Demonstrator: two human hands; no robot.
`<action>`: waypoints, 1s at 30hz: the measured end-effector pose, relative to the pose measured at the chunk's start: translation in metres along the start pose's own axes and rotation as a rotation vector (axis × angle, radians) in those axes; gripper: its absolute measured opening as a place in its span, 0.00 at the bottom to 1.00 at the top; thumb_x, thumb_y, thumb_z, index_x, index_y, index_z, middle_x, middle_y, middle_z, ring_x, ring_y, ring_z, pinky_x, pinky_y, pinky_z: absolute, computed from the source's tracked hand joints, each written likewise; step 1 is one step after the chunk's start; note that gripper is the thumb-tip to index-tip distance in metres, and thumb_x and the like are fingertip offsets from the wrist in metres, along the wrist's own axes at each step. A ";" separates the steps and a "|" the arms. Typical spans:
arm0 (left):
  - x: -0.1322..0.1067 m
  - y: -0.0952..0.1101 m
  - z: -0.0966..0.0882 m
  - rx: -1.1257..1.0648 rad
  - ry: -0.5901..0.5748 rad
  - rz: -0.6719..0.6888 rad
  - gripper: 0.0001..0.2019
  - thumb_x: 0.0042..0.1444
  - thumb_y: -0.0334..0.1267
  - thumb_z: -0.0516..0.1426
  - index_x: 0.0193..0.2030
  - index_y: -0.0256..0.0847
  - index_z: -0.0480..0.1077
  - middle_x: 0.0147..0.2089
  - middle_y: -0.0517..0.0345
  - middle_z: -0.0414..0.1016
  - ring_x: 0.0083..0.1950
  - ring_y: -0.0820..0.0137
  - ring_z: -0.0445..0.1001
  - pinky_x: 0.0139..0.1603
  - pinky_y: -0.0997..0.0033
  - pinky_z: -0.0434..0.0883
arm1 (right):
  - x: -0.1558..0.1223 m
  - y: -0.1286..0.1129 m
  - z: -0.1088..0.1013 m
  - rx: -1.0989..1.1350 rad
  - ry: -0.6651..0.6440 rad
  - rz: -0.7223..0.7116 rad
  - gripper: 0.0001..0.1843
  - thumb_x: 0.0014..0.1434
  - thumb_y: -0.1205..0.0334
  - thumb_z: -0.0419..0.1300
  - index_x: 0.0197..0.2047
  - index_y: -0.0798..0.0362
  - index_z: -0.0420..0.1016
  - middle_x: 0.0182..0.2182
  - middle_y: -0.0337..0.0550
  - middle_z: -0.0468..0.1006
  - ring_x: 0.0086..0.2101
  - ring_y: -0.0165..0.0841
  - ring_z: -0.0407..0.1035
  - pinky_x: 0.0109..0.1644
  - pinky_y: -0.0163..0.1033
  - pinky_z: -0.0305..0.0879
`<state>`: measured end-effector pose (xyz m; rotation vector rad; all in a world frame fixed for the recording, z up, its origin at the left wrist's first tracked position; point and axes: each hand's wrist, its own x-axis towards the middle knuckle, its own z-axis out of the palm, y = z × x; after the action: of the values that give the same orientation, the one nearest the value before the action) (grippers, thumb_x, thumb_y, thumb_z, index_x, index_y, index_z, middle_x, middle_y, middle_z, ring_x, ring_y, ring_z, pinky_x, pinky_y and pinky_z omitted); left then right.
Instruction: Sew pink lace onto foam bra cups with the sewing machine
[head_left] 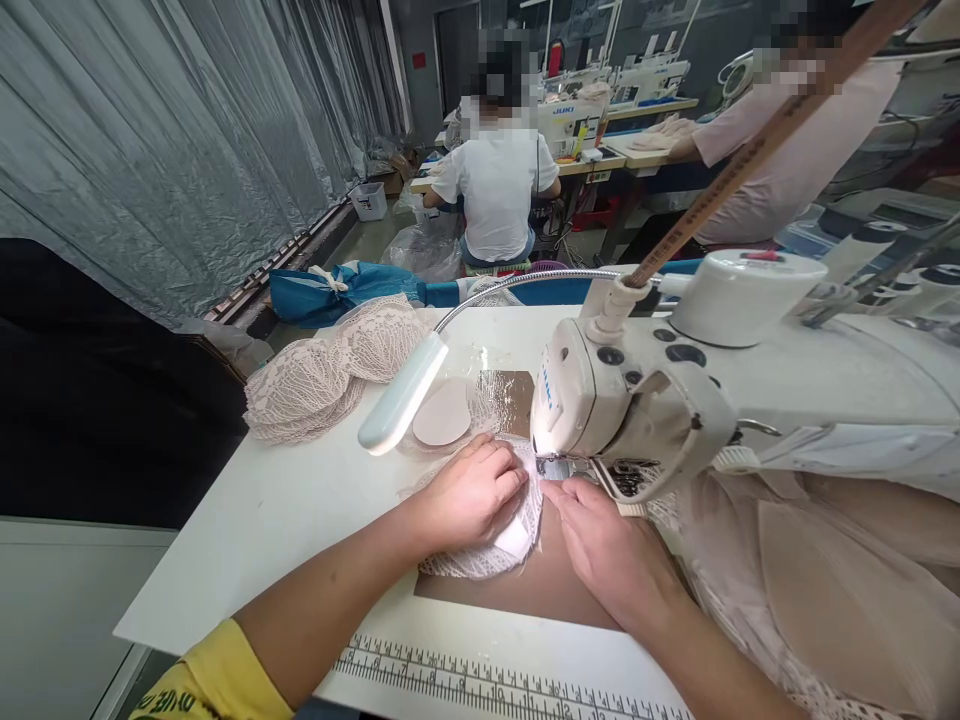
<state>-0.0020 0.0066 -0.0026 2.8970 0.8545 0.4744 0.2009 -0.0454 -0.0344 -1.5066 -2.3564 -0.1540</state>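
Note:
My left hand (472, 492) lies curled on a piece of pale lace fabric (487, 560), pressing it onto the table just left of the needle. My right hand (600, 545) rests with its fingers together on the same fabric, fingertips at the presser foot (559, 470) of a white sewing machine (637, 400). The lace runs under the machine head, where part of it is hidden. A brown plate (547, 590) is set into the white table (285, 510) beneath both hands.
A stack of lace pieces (322, 375) sits at the table's far left. A gooseneck lamp (401, 395) hangs over a round pad (442, 412). A ruler strip (480, 685) lines the near edge. Beige fabric (825, 580) piles at the right. Two people sit at machines behind.

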 end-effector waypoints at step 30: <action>-0.003 0.001 0.008 -0.029 -0.005 0.092 0.17 0.63 0.32 0.48 0.56 0.30 0.67 0.57 0.43 0.70 0.53 0.59 0.67 0.53 0.58 0.67 | 0.003 -0.003 0.004 -0.067 0.108 0.004 0.21 0.63 0.69 0.47 0.47 0.51 0.80 0.38 0.49 0.82 0.32 0.34 0.75 0.30 0.34 0.68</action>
<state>-0.0017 0.0045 -0.0108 2.9194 0.7096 0.4824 0.1958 -0.0429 -0.0370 -1.4946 -2.2834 -0.3090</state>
